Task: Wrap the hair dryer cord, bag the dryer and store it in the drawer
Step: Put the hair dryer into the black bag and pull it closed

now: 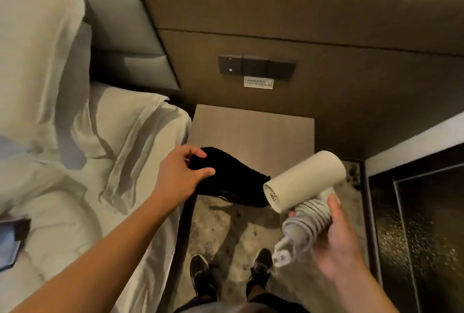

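- Hair dryer (pixel 305 180), pale beige with a round barrel, was held in the air at the lower right of the frame, above the floor and just right of the nightstand's front corner; its vented rear end faced the camera and its barrel pointed up and to the right
- cord (pixel 310 222), white, was wound in tight coils round the dryer's handle; its plug (pixel 281 257) dangled loose below the coils
- right hand (pixel 336 242) gripped the coiled handle from the right, thumb up along the coils and fingers (pixel 292 214) curled round behind, only their tips showing on the left side
- left hand (pixel 184 174) reached from the lower left to the middle of the frame; its thumb and fingers pinched the upper left edge of the black bag (pixel 226 177)
- bag, a soft dark cloth, lay across the front left corner of the worktop (pixel 263 131), the top of the wooden nightstand, with its lower end drooping past the front edge toward the dryer's rear end; whether bag and dryer touched could not be told
- bed (pixel 75 162) with white rumpled sheets and a pillow (pixel 35 56) filled the left of the frame, close against the nightstand
- dark phone-like object (pixel 11 245) lay on the bed at the far left edge
- dark switch panel (pixel 256 66) with a small label under it sat on the brown wall above the nightstand
- two dark shoes (pixel 200 277) stood on the mottled floor at the bottom centre
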### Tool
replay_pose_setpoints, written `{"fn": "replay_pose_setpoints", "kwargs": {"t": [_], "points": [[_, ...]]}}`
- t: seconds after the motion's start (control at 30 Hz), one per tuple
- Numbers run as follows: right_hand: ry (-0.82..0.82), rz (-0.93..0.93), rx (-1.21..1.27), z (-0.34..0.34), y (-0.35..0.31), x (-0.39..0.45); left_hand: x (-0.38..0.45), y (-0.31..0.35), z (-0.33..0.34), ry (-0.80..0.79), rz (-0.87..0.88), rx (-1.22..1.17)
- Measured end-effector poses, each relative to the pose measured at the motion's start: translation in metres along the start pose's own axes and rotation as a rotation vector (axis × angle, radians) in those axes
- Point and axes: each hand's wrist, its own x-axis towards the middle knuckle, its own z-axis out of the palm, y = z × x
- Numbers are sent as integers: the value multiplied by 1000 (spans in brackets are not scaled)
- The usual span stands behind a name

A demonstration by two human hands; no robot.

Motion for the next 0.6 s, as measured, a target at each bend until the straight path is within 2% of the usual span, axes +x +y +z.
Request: {"fn": "replay_pose_setpoints", "kwargs": {"t": [0.17,0.27,0.47,0.6], "points": [[-137,-64,135,41,0,-44,-21,20,-46,-290,31,34],[-230,-176,180,62,-2,-64,-25,33,-67,-419,46,2],[-434,-444,124,103,-19,-95,-39,50,-106,-528,177,-5],[-485,-590,53,126,-28,-113,-53,66,-129,-588,236,-97]]}}
